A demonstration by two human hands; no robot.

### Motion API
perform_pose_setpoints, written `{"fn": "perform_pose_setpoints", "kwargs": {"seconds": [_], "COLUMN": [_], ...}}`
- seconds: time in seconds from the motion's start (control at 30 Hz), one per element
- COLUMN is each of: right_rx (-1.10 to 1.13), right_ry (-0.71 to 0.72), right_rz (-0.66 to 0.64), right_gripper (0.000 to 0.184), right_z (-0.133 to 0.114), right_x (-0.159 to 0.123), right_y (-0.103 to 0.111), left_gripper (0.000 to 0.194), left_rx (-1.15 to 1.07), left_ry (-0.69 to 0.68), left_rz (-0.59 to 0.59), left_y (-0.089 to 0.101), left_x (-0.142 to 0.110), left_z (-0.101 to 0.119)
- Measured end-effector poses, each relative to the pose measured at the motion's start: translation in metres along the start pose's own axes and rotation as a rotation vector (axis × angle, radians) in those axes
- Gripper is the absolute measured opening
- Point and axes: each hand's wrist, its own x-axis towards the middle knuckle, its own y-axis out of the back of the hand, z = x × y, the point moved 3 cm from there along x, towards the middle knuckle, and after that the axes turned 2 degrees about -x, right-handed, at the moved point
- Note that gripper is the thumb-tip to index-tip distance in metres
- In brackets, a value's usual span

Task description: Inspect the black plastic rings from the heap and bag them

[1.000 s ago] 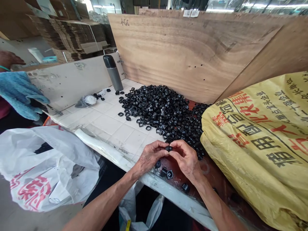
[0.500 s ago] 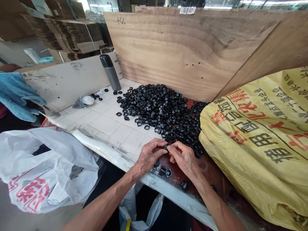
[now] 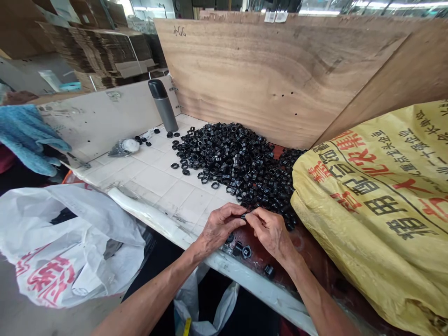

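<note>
My left hand [image 3: 219,228] and my right hand [image 3: 271,231] meet fingertip to fingertip near the table's front edge. Both pinch one small black plastic ring [image 3: 243,216] between them, mostly hidden by the fingers. Just beyond the hands lies a big pile of black plastic rings [image 3: 234,161] on the white tiled tabletop [image 3: 157,179]. A few loose black caps [image 3: 247,252] sit on the table under my hands.
A yellow printed sack [image 3: 378,205] fills the right side. Plywood boards [image 3: 273,74] wall the back. A grey flask [image 3: 164,106] stands at the back left. A white plastic bag [image 3: 70,242] hangs open at the left, beside a blue cloth [image 3: 26,135].
My hands stay together on the small black ring, with only slight finger shifts; the ring shows less between the fingertips now. The view wobbles a little.
</note>
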Motion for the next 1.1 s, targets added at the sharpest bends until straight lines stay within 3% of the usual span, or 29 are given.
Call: {"fn": "perform_pose_setpoints", "kwargs": {"seconds": [0.1,0.3,0.4,0.63,0.77,1.0,1.1], "right_rx": [-0.097,0.029,-0.026,-0.021,0.053,0.093,0.176], "right_ry": [-0.002,-0.016,-0.015,0.015,0.016,0.0,-0.119], "right_rz": [-0.005,0.051,0.028,0.015,0.019,0.059,0.051], "right_gripper": [0.042,0.019,0.035,0.029,0.012,0.011,0.011], "right_z": [0.002,-0.003,-0.005,-0.004,-0.003,-0.003,-0.006], "right_x": [-0.001,-0.001,-0.002,-0.002,-0.001,0.0,-0.001], "right_y": [-0.004,0.003,0.004,0.005,0.005,0.002,-0.007], "left_gripper": [0.019,0.023,0.026,0.028,0.026,0.025,0.022], "left_rx": [0.005,-0.138,-0.164,-0.179,-0.165,-0.143,-0.08], "left_ry": [-0.016,0.179,0.207,0.223,0.243,0.233,0.139], "left_rz": [-0.035,0.038,0.045,0.045,0.041,-0.004,0.007], "left_y": [-0.002,-0.002,-0.002,-0.002,-0.001,-0.002,0.0], "left_x": [0.0,-0.002,-0.002,-0.002,-0.002,-0.002,-0.002], "left_z": [0.002,0.002,0.002,0.001,0.001,-0.005,-0.009]}}
